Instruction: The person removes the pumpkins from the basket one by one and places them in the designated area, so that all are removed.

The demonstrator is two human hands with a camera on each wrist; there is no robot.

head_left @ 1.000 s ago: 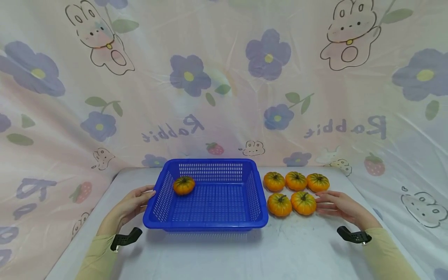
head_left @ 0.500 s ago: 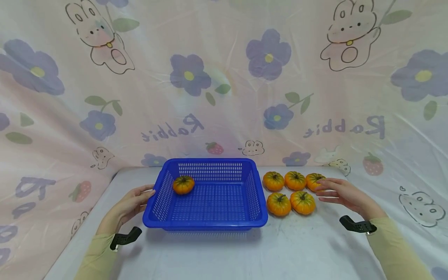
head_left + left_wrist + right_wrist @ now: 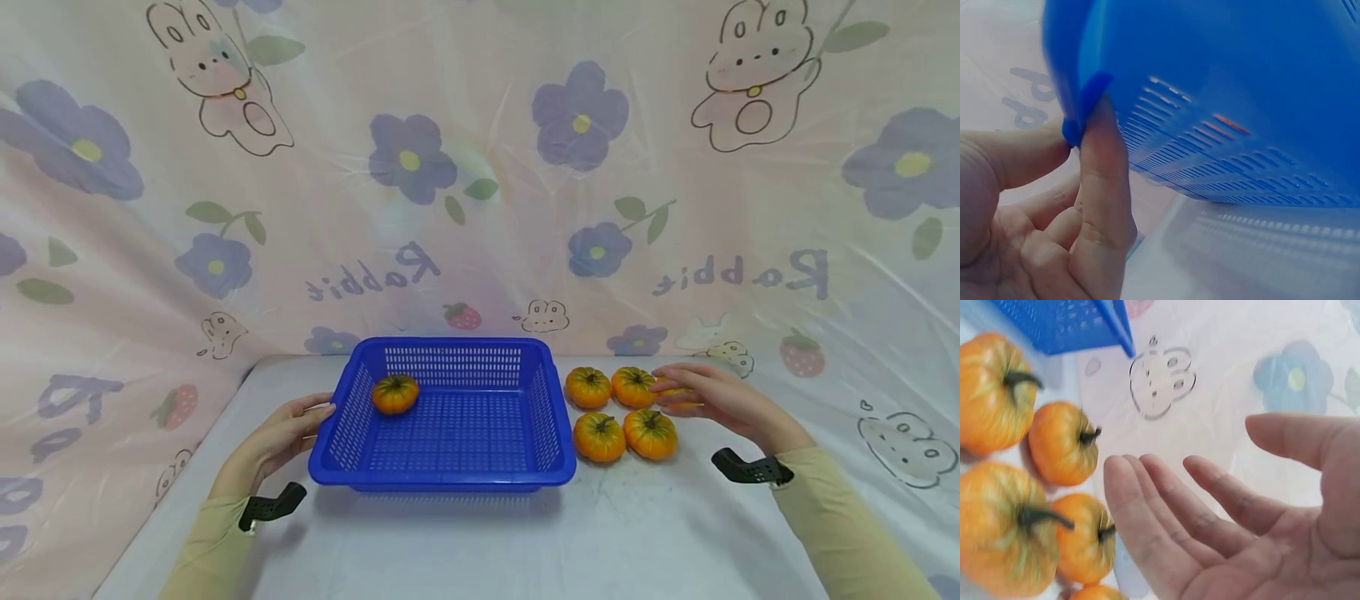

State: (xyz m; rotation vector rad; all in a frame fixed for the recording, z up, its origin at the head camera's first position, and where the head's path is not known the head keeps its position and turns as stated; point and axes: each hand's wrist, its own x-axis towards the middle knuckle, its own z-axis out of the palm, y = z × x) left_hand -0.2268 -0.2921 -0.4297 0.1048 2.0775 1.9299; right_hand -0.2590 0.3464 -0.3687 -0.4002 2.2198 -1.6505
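Note:
My left hand [image 3: 279, 435] holds the left rim of a blue plastic basket [image 3: 442, 479]. In the left wrist view its thumb and index finger [image 3: 1104, 181] pinch that rim. One small orange pumpkin [image 3: 395, 395] sits inside at the basket's back left. Over the pumpkins at the right, my right hand [image 3: 723, 402] hovers with fingers extended and holds nothing. Its fingers mostly cover the back-right pumpkin [image 3: 681, 398]. Beside that one stand two more back-row pumpkins, a middle one [image 3: 632, 387] and a left one [image 3: 588, 387]. Two front pumpkins, left [image 3: 599, 437] and right [image 3: 650, 434], complete the group.
A white-covered table [image 3: 480, 554] lies under everything. Behind and along the sides hangs a curtain [image 3: 487, 250] printed with rabbits and flowers. The basket's right wall stands close to the pumpkin group.
My right hand has lifted off the front-right pumpkin's side and moved back and left, over the back-right pumpkin. The left hand and basket stay put.

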